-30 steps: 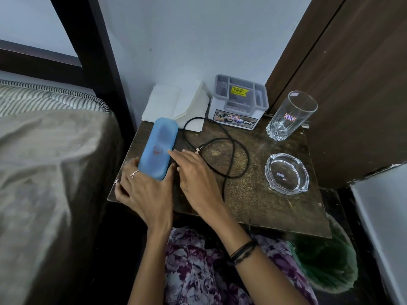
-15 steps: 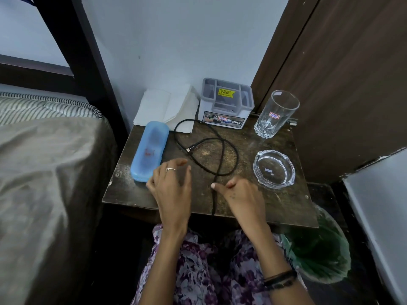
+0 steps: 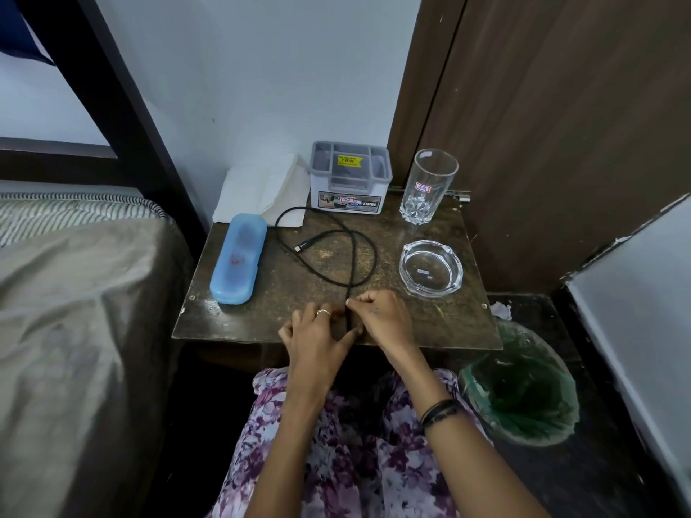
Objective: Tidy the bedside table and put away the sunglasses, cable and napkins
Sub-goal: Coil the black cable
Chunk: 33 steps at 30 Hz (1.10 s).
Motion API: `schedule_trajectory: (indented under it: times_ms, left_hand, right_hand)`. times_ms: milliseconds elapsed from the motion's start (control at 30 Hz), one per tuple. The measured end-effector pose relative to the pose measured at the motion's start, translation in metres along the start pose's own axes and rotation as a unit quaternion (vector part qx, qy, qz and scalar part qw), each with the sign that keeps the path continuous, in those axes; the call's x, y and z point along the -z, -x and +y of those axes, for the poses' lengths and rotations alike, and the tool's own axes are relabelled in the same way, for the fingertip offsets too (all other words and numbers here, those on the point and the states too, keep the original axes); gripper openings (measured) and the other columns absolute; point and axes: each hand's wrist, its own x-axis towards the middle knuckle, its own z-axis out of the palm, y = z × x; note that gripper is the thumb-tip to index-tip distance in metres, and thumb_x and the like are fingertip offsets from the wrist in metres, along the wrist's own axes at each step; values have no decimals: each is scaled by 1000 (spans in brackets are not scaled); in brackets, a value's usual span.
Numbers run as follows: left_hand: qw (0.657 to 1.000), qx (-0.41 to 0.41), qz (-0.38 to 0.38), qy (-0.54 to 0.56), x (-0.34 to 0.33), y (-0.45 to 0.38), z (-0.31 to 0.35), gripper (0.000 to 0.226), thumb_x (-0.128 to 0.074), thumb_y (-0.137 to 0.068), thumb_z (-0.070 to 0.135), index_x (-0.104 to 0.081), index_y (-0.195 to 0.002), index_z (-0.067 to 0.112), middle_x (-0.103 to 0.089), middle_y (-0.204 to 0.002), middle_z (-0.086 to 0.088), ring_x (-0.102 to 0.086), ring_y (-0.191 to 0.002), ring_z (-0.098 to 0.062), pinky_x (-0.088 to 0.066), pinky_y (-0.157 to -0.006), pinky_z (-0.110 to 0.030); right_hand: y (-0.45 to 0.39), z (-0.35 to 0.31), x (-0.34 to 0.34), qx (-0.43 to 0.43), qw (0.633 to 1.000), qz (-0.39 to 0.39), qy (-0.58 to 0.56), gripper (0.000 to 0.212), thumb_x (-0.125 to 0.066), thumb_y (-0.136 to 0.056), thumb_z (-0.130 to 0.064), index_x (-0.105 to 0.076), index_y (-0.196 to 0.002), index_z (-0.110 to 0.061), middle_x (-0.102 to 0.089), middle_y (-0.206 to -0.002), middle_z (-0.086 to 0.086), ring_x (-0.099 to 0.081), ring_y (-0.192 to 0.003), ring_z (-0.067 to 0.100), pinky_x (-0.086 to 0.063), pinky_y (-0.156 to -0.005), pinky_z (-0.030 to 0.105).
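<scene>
A black cable (image 3: 325,252) lies looped on the dark bedside table (image 3: 445,323), one end running off the front edge. My right hand (image 3: 377,315) pinches the cable near that edge. My left hand (image 3: 318,334) is beside it, fingers around the same stretch of cable. A closed blue sunglasses case (image 3: 239,257) lies along the table's left side. White napkins (image 3: 261,192) lean against the wall at the back left.
A grey compartment organiser (image 3: 351,177) stands at the back, a tall glass (image 3: 428,190) to its right, a glass ashtray (image 3: 430,267) in front of that. A green-lined bin (image 3: 519,386) sits on the floor at right. The bed (image 3: 74,293) is at left.
Both hands left the blue case and moved right and toward the front edge, coming together on the cable. The case stays on the left side.
</scene>
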Motion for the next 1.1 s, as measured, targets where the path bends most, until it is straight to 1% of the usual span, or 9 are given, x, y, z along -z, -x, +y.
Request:
schedule_trajectory:
  times_ms: [133,300,433,533,700,800,900,1033,1100]
  left_hand:
    - [999,3,44,10,-4,7,4,27,-55,-89,36,-58,-109,19,-49,-108,-2,-42,-108,-21,-21,-85,-30]
    - [995,22,76,53,-6,-1,13,15,-57,-88,28,-65,-91,16,-61,-95,-3,-52,-98,-23,-20,-78,-30]
    - [984,58,56,156,0,-7,21,17,-59,-85,28,-67,-90,14,-71,-86,-4,-64,-83,-19,-46,-83,-37]
    - [925,113,-2,362,14,-16,26,7,-63,-83,16,-69,-80,19,-72,-74,-9,-67,-69,-20,-58,-74,-41]
    - [849,78,-46,520,30,-40,34,14,-63,-84,5,-69,-89,16,-70,-63,-1,-61,-55,-8,-54,-62,-20]
    - [838,63,-96,533,43,-58,34,14,-55,-88,5,-68,-94,8,-64,-49,2,-56,-42,-5,-50,-51,-16]
    - [836,45,-118,534,55,-58,34,22,-52,-90,18,-68,-78,10,-55,-44,4,-51,-40,-8,-46,-48,-16]
    - [763,38,-121,634,68,-51,34,26,-47,-80,32,-60,-76,10,-42,-43,6,-40,-37,-11,-39,-43,-17]
    - [747,18,-120,654,72,-53,32,25,-45,-81,29,-62,-87,11,-44,-47,7,-37,-37,-9,-35,-42,-16]
  right_hand:
    - [-2,8,1,16,996,2,-86,16,-67,-83,-22,-74,-89,-9,-73,-89,7,-58,-76,8,-35,-53,5]
    - [-3,13,1,50,988,-8,-145,14,-62,-85,-9,-71,-94,-3,-69,-83,4,-57,-80,8,-38,-61,2]
    - [-4,19,12,102,971,-74,-202,31,-51,-89,4,-64,-113,-11,-62,-87,4,-56,-82,2,-40,-73,4]
    - [-10,19,28,185,971,-114,-97,33,-53,-91,-4,-62,-118,-20,-66,-91,-3,-58,-81,-10,-44,-73,6]
    - [-26,0,43,289,955,38,47,18,-57,-90,-20,-68,-104,-21,-67,-96,0,-63,-89,16,-51,-78,35]
    - [-41,-16,50,303,947,90,47,18,-55,-92,-23,-69,-103,-21,-53,-87,-2,-55,-81,13,-45,-69,28]
    - [-53,-22,48,295,945,140,14,24,-55,-91,-29,-70,-104,-16,-48,-89,0,-47,-89,14,-39,-75,21]
    - [-62,-20,41,260,954,143,-40,25,-52,-92,-33,-72,-97,-18,-65,-93,-7,-50,-97,19,-31,-81,10]
    - [-63,-18,37,248,960,114,-65,24,-49,-94,-34,-70,-91,-23,-68,-83,-14,-56,-94,20,-39,-84,21]
